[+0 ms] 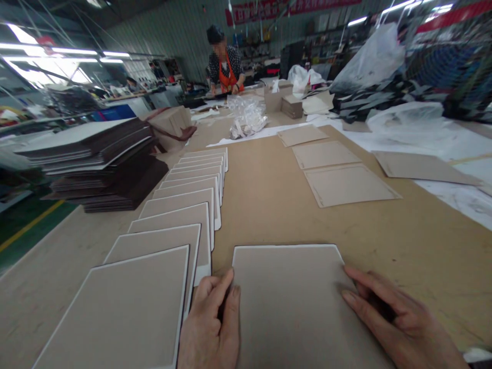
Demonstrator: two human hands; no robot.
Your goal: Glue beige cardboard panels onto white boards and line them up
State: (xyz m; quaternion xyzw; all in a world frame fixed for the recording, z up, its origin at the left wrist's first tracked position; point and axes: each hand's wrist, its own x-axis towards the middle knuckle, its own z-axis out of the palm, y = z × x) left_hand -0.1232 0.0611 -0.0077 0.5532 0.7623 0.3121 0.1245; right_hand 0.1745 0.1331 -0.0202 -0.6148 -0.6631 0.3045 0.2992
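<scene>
A beige rectangular panel (pixel 288 302) with a thin white border lies in front of me on the brown tabletop. My left hand (pixel 213 320) pinches its left edge, thumb on the face and index finger along the side. On the opposite edge, my right hand (pixel 392 312) holds the panel between thumb and bent fingers. The near end of the panel runs out of the picture. Left of it, a row of overlapping beige panels (pixel 130 312) with white borders stretches away from me, the closest one beside my left hand.
Dark brown sheets (pixel 134 177) are piled at the left. Loose beige panels (pixel 349 184) lie to the right. Farther back are a clear plastic bag (pixel 248 120), cardboard boxes (pixel 279 97) and black strips (pixel 400 97). A person in an orange apron (pixel 227 74) works at the far end.
</scene>
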